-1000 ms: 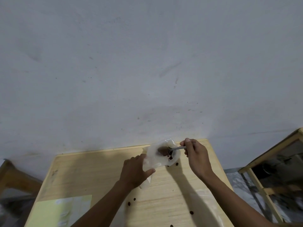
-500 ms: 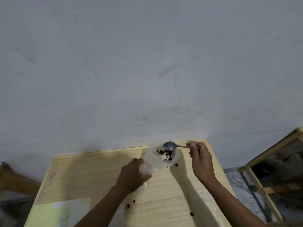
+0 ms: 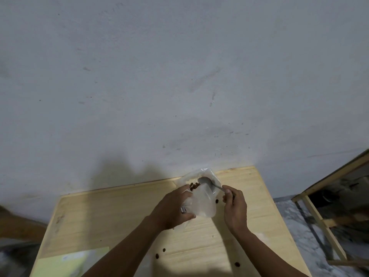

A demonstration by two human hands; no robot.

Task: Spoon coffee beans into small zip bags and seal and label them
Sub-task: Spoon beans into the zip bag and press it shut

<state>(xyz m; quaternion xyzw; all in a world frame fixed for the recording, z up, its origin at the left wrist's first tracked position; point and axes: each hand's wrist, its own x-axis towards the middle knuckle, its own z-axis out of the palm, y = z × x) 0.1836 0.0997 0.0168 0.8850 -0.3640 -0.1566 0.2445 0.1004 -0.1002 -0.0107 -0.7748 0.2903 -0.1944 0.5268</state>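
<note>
The light was dim and cool, casting soft shadows on the wall [image 3: 179,76] behind the wooden table [image 3: 111,214]. Edges were blurred, with wide-angle bending.

Pale wooden table [image 3: 103,216] set against a scuffed grey wall [image 3: 179,76], yellow-green sheet [image 3: 65,262] lying at its near left corner, a wooden frame [image 3: 319,216] standing to the right on marbled floor [image 3: 295,226].

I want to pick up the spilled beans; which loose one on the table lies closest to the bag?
The bean just right of the bag, beside the right hand. The other three lie nearer the table's front.
</note>
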